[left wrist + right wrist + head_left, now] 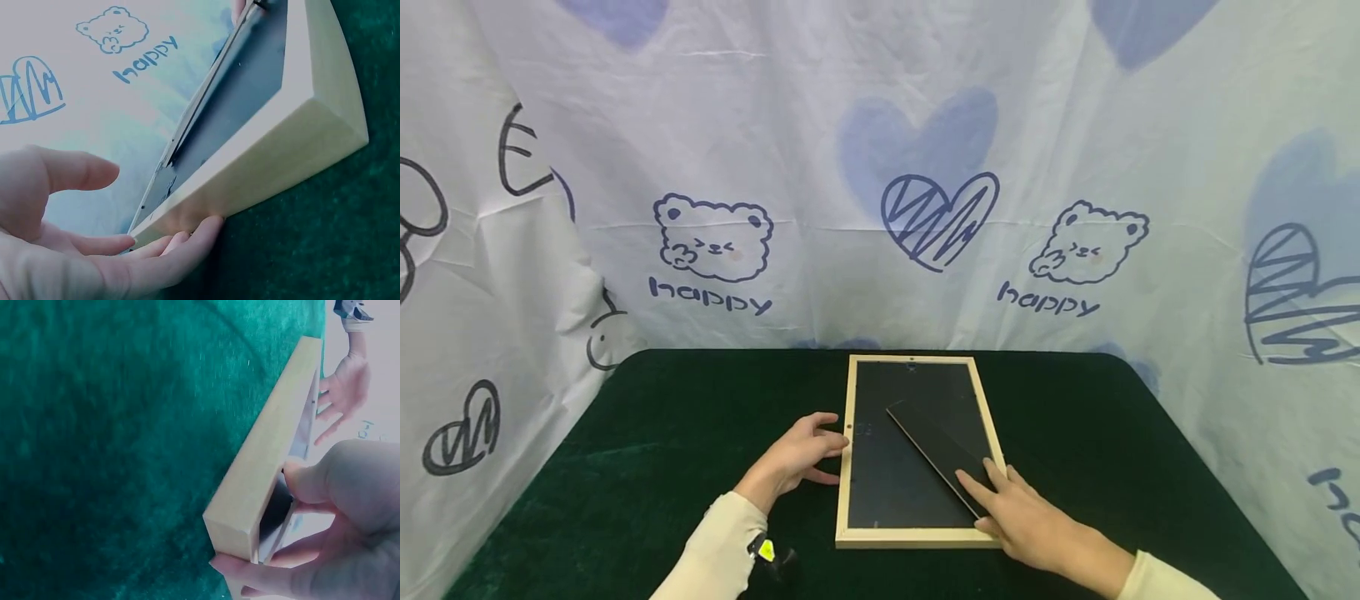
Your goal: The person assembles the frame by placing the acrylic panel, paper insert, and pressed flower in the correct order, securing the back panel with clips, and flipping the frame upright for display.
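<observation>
A pale wooden frame [917,537] with a dark panel [880,483] lies on the dark green cloth. Diagonally over the panel runs a flat dark strip [928,442] with a thin pale edge, its near end at the lower right corner. My right hand [1030,521] pinches that end between thumb and index finger, while other fingers touch the frame's right side. At the left rail is my left hand [801,458], its fingertips touching the outside of the wood and its thumb held apart, as the left wrist view shows. My right fingers hide part of the corner.
The dark green cloth [700,417] covers the table around the frame. Behind it hangs a pale curtain [820,275] printed with bears, hearts and words. A dark device with a yellow-green patch [765,549] sits at my left wrist.
</observation>
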Available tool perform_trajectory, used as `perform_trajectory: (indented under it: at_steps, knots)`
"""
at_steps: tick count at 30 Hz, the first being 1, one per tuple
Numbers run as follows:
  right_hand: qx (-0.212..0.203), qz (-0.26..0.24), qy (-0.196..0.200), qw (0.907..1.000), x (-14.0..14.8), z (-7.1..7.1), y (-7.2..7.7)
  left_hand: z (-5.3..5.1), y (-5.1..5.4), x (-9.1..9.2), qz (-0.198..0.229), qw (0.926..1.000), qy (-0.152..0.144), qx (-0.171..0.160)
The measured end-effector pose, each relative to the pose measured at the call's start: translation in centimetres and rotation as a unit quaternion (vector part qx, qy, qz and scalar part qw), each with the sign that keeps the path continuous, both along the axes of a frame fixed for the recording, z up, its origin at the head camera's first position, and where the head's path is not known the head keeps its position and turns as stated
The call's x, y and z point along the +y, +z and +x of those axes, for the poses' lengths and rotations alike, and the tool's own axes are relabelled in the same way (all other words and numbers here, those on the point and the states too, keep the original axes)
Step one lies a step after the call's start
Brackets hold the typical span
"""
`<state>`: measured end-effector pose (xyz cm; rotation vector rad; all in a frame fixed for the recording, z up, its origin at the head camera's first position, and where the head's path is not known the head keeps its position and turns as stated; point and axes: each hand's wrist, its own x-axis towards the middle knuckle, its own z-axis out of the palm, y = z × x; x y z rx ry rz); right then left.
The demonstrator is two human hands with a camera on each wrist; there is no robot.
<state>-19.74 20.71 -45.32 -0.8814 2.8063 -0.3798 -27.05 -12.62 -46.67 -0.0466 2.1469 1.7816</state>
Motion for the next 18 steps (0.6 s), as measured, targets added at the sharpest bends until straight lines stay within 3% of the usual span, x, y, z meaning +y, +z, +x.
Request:
perform_trajectory:
  at_steps: [5,12,15,18]
  knots:
    - [0.043,0.021,0.012,0.9987,-0.1,0.3,-0.4,0.3,-0.1,-0.1,0.03,0.9993,0.018,-0.009]
    - [0.048,-0.005,0.008,0.9988,0.0,0.3,-0.4,0.1,-0.3,0.1,0.084,0.9938,0.061,-0.039]
    - [0.054,-0.031,0.016,0.998,0.0,0.0,-0.6,-0.4,-0.1,0.2,0.095,0.9934,0.048,-0.041]
    - [0.065,-0.039,0.024,0.9968,0.4,0.0,-0.5,-0.7,0.1,0.6,0.125,0.9916,0.008,-0.034]
